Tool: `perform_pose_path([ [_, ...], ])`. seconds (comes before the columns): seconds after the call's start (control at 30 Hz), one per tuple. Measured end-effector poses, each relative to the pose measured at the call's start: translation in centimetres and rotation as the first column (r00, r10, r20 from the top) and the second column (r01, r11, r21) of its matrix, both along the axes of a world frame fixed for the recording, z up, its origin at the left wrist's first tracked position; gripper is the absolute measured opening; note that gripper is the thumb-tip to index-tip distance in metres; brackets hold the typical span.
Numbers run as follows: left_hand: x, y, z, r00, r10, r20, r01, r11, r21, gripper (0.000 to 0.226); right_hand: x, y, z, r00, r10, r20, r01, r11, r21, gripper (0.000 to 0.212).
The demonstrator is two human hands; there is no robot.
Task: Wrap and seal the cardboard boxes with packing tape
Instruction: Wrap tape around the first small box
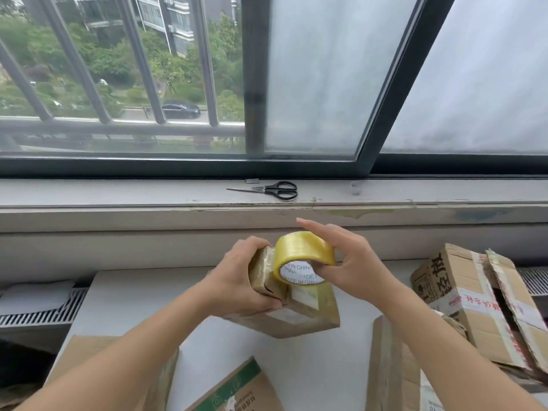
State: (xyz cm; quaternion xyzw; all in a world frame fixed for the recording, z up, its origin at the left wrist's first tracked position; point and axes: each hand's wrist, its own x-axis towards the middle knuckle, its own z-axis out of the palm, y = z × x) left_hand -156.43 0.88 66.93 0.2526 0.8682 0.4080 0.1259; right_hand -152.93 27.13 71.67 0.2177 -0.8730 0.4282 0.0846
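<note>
**Yellow tape, brown card, white counter**

The tape roll (302, 250) at the right hand (353, 262) is translucent yellow. Its core (299, 274) is white with dark printed lettering. The small box (299, 315) in the left hand (237, 280) is plain brown under a glossy yellowish film. Beneath both hands the counter (133, 298) is white. Right of the right hand, a brown carton (462, 298) bears black and red characters and pale strips. Below the left hand, another carton (237, 387) carries a green band with what looks like white print. Beyond the hands, the scissors (272, 189) have black handles and grey blades.
</note>
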Motion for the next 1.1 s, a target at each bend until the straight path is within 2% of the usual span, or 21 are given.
perform_pose_path([
  [0.07,1.2,-1.2,-1.3,0.992,0.009,0.127,-0.024,0.993,0.112,0.090,-0.1,-1.8,0.6,0.998,0.050,0.037,-0.052,0.997,0.059,0.091],
  [0.17,2.3,-3.0,-3.1,0.982,0.081,0.171,-0.111,0.978,0.176,0.086,-0.1,-3.8,0.0,0.985,0.136,0.105,-0.155,0.967,0.200,0.086],
  [0.27,2.1,-5.6,-4.1,0.977,0.104,0.186,-0.134,0.979,0.156,0.082,-0.8,-3.7,0.5,0.978,0.163,0.130,-0.206,0.853,0.480,0.081],
  [0.33,2.1,-7.7,-5.0,0.970,0.115,0.213,-0.143,0.982,0.122,0.082,-0.9,-2.7,0.7,0.972,0.160,0.174,-0.232,0.784,0.576,0.080],
  [0.5,2.7,-11.9,-7.7,0.957,0.170,0.236,-0.182,0.983,0.031,0.083,-1.0,0.9,-0.2,0.962,0.089,0.260,-0.241,0.724,0.646,0.074],
  [0.67,3.0,-11.9,-8.2,0.951,0.148,0.271,-0.159,0.987,0.018,0.084,-0.6,2.2,-1.8,0.957,0.075,0.279,-0.251,0.694,0.675,0.061],
  [0.83,2.9,-11.7,-8.4,0.949,0.140,0.282,-0.152,0.988,0.019,0.084,-1.1,2.3,-2.6,0.952,0.042,0.305,-0.252,0.673,0.696,0.059],
  [1.1,2.5,-11.8,-8.9,0.951,0.137,0.278,-0.148,0.989,0.017,0.083,-1.7,2.4,-2.0,0.915,0.054,0.399,-0.375,0.475,0.796,0.061],
])
